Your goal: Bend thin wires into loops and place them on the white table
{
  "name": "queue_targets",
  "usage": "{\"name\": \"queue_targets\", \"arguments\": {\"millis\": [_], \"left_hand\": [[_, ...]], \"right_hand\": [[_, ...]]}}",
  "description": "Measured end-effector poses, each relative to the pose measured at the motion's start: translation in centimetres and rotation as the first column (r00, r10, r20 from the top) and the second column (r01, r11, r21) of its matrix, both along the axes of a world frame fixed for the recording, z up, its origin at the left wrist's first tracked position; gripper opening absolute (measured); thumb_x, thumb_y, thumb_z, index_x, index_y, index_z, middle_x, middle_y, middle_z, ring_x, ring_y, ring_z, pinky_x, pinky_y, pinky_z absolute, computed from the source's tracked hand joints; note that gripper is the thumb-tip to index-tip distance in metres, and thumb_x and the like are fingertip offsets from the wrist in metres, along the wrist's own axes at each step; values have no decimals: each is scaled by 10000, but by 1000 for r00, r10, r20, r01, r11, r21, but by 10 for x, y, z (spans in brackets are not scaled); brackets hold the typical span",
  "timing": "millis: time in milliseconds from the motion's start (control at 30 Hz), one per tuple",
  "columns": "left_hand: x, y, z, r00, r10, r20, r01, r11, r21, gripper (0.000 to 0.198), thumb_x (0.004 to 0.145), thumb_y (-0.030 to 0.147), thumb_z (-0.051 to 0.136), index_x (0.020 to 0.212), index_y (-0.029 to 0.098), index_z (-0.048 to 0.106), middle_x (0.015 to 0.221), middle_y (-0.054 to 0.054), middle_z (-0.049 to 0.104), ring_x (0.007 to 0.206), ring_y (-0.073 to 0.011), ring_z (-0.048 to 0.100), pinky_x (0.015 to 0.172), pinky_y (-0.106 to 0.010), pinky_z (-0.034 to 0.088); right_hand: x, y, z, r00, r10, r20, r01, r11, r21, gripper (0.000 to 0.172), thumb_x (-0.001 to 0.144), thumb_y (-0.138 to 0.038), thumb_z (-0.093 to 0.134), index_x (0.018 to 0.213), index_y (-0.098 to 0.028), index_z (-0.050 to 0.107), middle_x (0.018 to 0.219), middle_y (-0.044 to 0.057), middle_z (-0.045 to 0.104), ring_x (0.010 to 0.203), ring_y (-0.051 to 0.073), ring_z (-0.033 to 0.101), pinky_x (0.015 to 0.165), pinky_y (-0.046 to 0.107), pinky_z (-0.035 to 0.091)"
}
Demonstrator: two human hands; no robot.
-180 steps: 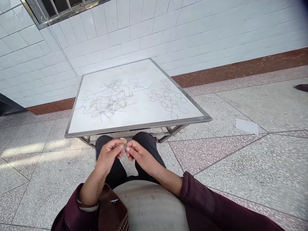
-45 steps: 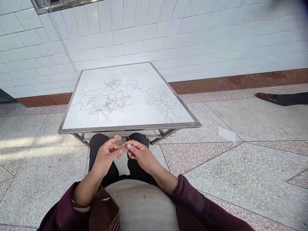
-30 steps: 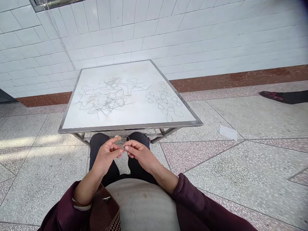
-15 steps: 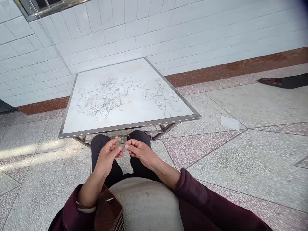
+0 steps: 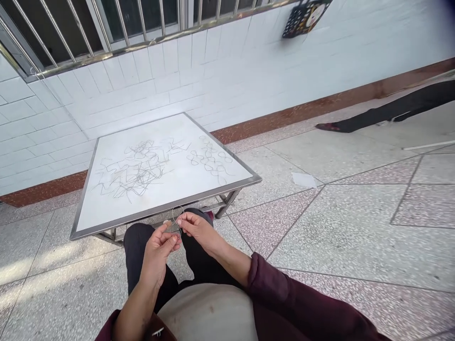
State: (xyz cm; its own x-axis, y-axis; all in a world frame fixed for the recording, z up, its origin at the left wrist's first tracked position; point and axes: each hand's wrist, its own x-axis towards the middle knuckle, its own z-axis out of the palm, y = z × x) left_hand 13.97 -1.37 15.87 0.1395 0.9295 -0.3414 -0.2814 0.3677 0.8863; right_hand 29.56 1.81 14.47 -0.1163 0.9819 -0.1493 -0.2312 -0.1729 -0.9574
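Note:
Above my knees, a thin wire [image 5: 173, 213] is bent into a round loop at its top, with a strand running down between my two hands. My right hand [image 5: 199, 230] pinches it just under the loop with thumb and forefinger. Lower and to the left, my left hand [image 5: 158, 251] holds the wire's lower part between thumb and fingers; its forefinger has a tan wrap near the tip. On the white table [image 5: 170, 187] in front lie a tangle of bent wires [image 5: 140, 175] and, to their right, several wires shaped into double loops [image 5: 209, 158].
The table's metal edge is just beyond my hands. Behind it stands a white tiled wall [image 5: 149, 90] with a barred window [image 5: 117, 23]. A patterned bag [image 5: 305, 18] hangs at upper right. Another person's leg [image 5: 373, 113] reaches in from the right, and a white sheet [image 5: 304, 180] lies on the floor.
My view has swung up and to the right, showing more window, the bag and more of the other person's leg. My right hand now sits higher relative to the left, both still on the wire.

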Motion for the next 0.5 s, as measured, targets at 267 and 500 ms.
{"name": "queue_targets", "arguments": {"millis": [267,500], "left_hand": [[10,4,1,1000,13,12,-13,998,56,578,731,358,821,1234,150,627,874,-64,750,811,-172,713,802,-313,533],[7,0,7,992,64,112,-61,998,-29,521,774,458,773,1170,146,644,888,-89,759,755,-167,716,708,-287,547]], "right_hand": [[7,-2,6,1000,-22,16,22,1000,15,330,777,-511,721,791,-193,635,654,-41,502,582,110,396,574,270,309],[4,-6,11,997,-3,-74,5,999,31,306,779,-497,732,813,-202,657,682,-34,505,600,115,390,569,267,310]]}}
